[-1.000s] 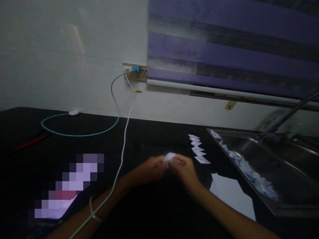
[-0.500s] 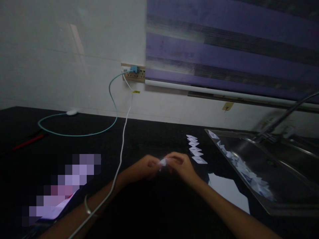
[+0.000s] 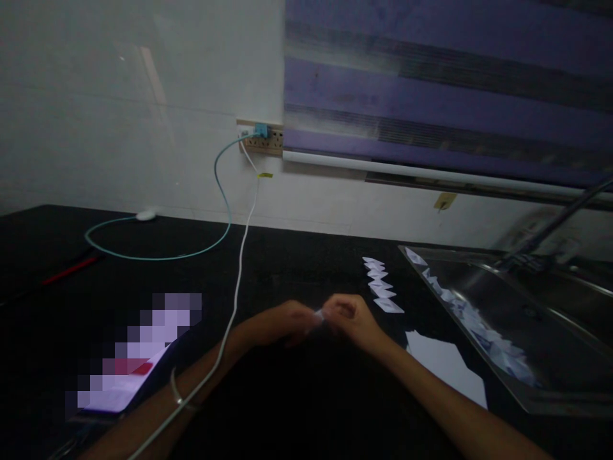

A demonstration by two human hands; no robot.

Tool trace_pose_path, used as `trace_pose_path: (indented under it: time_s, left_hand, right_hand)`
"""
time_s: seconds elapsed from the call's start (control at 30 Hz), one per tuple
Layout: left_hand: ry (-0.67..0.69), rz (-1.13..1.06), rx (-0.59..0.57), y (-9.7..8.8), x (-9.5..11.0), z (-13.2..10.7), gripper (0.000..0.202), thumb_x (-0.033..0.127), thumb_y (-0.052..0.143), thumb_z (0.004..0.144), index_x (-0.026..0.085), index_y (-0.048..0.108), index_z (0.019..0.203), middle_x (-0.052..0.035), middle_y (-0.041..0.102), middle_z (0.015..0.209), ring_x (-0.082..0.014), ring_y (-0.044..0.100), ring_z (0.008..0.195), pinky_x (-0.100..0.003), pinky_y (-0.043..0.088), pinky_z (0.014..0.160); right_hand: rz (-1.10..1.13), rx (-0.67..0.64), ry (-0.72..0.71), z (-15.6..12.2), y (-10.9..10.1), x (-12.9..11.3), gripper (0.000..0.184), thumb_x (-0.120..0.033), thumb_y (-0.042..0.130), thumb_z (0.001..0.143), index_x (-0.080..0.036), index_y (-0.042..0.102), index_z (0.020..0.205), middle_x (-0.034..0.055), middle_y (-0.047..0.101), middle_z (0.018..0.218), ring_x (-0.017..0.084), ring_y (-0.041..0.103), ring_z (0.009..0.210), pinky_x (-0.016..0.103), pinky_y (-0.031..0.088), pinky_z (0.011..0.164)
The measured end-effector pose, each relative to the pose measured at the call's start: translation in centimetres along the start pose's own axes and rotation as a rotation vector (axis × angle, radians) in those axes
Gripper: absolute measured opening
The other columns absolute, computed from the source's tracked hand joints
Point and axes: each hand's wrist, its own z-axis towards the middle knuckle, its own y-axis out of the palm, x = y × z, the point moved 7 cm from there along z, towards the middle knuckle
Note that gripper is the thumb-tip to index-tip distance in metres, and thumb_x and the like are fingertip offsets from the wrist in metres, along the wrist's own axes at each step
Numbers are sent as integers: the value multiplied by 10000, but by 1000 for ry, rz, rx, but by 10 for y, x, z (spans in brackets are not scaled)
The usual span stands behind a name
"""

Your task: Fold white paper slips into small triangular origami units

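Between my two hands is a small piece of folded white paper (image 3: pixel 318 315), blurred and mostly covered by fingers. My left hand (image 3: pixel 293 319) pinches it from the left, and my right hand (image 3: pixel 345 314) grips it from the right with bent fingers. Just beyond my right hand lies a row of several folded paper boats (image 3: pixel 382 284) on the black counter (image 3: pixel 297 262). A stack of white paper sheets (image 3: pixel 445 364) rests beside my right forearm.
Many more folded papers (image 3: pixel 479 329) line the left rim of a steel sink (image 3: pixel 541 300) with a faucet (image 3: pixel 550 223). A white cable (image 3: pixel 237 287) crosses over my left forearm from the wall socket (image 3: pixel 272 142). A lit, pixelated screen (image 3: pixel 119 390) lies at left.
My hands have drawn closer together around the paper, and less of it shows. The whole view has shifted slightly, with the scene moving to the right.
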Motion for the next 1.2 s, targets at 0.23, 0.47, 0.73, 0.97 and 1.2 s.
trace_pose_path:
  time_s: [0.23, 0.47, 0.73, 0.97, 1.2]
  left_hand:
    - [-5, 326, 58, 8, 10, 4, 334, 298, 386, 968, 128, 572, 749, 21, 511, 631, -66, 425, 511, -168, 316, 458]
    - [66, 360, 37, 9, 15, 2, 362, 299, 370, 986, 115, 648, 846, 19, 520, 617, -64, 418, 507, -168, 312, 468]
    - [63, 189, 130, 6, 11, 4, 381, 413, 414, 976, 131, 672, 973, -5, 579, 721, -82, 473, 577, -178, 373, 520]
    - [106, 86, 220, -1, 17, 5, 438, 504, 411, 961, 136, 603, 820, 23, 496, 653, -80, 417, 552, -186, 334, 510]
    - [87, -29, 412, -17, 6, 9, 424, 546, 454, 929, 156, 518, 778, 44, 457, 630, -81, 385, 531, -196, 299, 489]
  right_hand:
    - [29, 2, 26, 2, -1, 1, 327, -443, 731, 758, -139, 623, 701, -26, 526, 576, 80, 454, 477, 209, 317, 448]
    - [111, -65, 65, 2, 5, 6, 302, -418, 739, 755, -149, 615, 700, -31, 528, 561, 81, 445, 487, 212, 308, 469]
    - [73, -72, 9, 3, 2, 2, 331, -466, 702, 792, -152, 605, 751, -32, 525, 583, 81, 454, 499, 210, 315, 478]
    - [64, 26, 7, 2, 3, -4, 301, -445, 691, 806, -156, 611, 786, -45, 514, 554, 79, 443, 467, 212, 323, 459]
    - [68, 175, -46, 2, -1, -6, 239, -375, 705, 779, -199, 560, 852, -47, 538, 617, 95, 480, 480, 217, 366, 443]
